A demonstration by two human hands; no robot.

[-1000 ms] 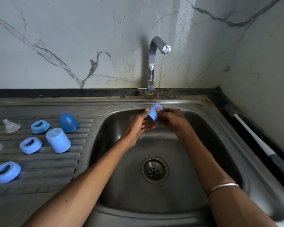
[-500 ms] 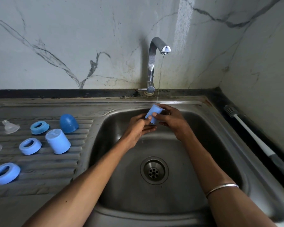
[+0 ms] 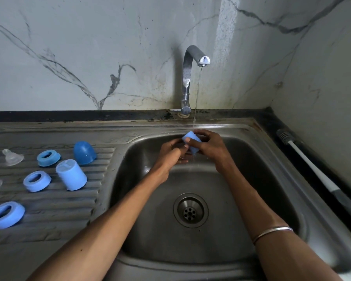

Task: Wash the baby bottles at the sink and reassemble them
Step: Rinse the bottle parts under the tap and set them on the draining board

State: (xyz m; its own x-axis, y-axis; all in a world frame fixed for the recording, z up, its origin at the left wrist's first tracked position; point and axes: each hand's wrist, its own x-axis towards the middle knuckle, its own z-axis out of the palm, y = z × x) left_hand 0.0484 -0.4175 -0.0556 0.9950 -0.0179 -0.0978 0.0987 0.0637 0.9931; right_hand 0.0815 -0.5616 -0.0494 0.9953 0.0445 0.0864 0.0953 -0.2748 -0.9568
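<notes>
Fingers of both hands, left hand (image 3: pixel 170 152) and right hand (image 3: pixel 210 147), grip the blue bottle piece (image 3: pixel 191 141) under running water (image 3: pixel 197 94).

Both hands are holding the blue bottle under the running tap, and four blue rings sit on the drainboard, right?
Not quite: the head view shows three blue rings on the drainboard, not four. Both hands, left and right, do hold the blue bottle under the running tap.

Marble-veined wall (image 3: pixel 89 47) behind; thin bangle (image 3: pixel 272 233) on wrist (silver-toned); dark counter edge (image 3: pixel 69 116) along wall.
</notes>
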